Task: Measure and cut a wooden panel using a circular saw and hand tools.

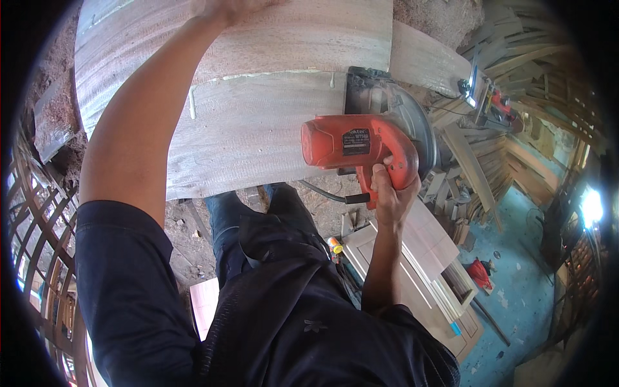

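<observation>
Right hand (391, 197) fingers wrapped tight round handle of red circular saw (345, 143), saw at wooden panel's (258, 126) right edge. Left hand (222, 9) near panel's far edge, fingers cropped, can't tell grip. Framed wood panels (412, 293) stacked right of person.

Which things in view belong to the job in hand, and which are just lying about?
In use:
red saw, in the right hand
saw's cable
boards beneath the saw

Apparently lying about:
stacked panels
wood offcuts
red item on the blue floor
</observation>
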`<move>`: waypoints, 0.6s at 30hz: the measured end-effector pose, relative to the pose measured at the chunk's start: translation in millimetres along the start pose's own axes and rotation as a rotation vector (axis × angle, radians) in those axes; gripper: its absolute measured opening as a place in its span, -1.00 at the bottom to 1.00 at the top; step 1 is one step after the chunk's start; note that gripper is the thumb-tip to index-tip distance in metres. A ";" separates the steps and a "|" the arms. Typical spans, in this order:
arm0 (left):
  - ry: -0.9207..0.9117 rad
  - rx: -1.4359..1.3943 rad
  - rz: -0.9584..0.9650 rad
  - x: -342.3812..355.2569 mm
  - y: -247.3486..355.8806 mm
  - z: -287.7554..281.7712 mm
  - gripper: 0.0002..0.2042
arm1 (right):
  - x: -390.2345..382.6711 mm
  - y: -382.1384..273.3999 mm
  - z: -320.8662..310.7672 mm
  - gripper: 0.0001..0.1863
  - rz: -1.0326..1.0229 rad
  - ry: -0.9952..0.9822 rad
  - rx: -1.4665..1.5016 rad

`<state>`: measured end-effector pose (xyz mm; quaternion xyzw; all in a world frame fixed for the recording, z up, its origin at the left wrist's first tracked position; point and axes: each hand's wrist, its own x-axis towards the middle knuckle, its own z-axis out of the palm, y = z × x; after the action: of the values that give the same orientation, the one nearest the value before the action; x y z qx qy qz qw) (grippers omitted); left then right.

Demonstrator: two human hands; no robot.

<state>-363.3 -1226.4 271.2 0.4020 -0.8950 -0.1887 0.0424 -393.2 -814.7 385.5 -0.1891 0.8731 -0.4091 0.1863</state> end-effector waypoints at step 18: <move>0.075 -0.004 0.025 1.8 -4.1 10.6 0.06 | 19.7 -6.3 4.7 -0.81 -0.028 -0.004 0.001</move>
<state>-364.0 -1227.0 259.8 0.3974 -0.8973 -0.1748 0.0792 -406.8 -831.1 384.3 -0.2022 0.8698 -0.4116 0.1820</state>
